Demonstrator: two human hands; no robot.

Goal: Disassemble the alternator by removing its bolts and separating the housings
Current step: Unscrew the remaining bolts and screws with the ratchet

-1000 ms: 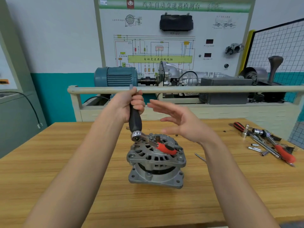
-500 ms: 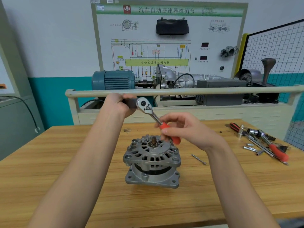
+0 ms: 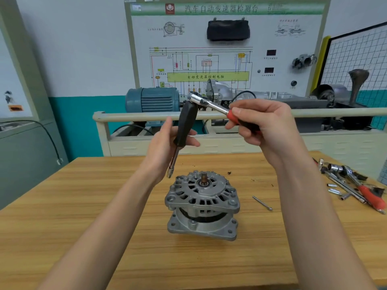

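The grey alternator (image 3: pixel 202 204) stands upright on the wooden table (image 3: pixel 83 216), its shaft end pointing up. Both hands are raised above and behind it. My right hand (image 3: pixel 263 128) grips the red handle of a chrome ratchet (image 3: pixel 209 103). From the ratchet's head hangs a black-handled socket driver (image 3: pixel 184 126), its metal tip pointing down beside the alternator's left edge. My left hand (image 3: pixel 165 147) is behind the black handle with thumb up and fingers stretched out, the handle lying against its palm. A loose long bolt (image 3: pixel 261 203) lies on the table right of the alternator.
A pile of ratchets, extensions and sockets (image 3: pixel 356 185) lies at the table's right edge. Behind the table runs a beige rail (image 3: pixel 335 111) with a blue motor (image 3: pixel 152 99) and a training board. Small dark specks dot the wood behind the alternator.
The ratchet and black-handled driver were lifted off the alternator's top. My right hand took the red handle and raised it; my left hand loosened from a fist round the black handle.
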